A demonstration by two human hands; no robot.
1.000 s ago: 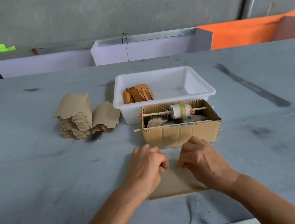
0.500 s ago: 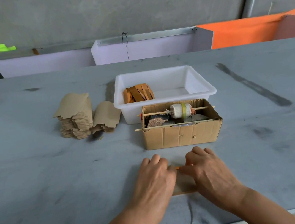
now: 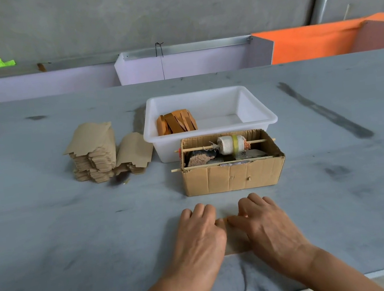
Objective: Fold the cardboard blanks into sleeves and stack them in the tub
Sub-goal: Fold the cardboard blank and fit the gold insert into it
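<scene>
Blank (image 3: pixel 236 241) under two hands; one tub (image 3: pixel 210 128).

Illumination is soft, even daylight; shadows are faint. Focus is sharp centrally, with wide-angle curvature toward the frame edges.

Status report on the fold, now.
Left hand and right hand press flat on cardboard blank. Folded sleeves in tub. Nothing in the way.

Grey, smudged tabletop (image 3: pixel 52 235). Beyond the hands: open brown corrugated-cardboard box (image 3: pixel 233 176), white rectangular plastic tub (image 3: pixel 258 115) touching behind it. Far-left of the left hand: stacked tan cardboard blanks (image 3: pixel 93 155). Under both hands: flat tan cardboard piece (image 3: pixel 236 241).
</scene>
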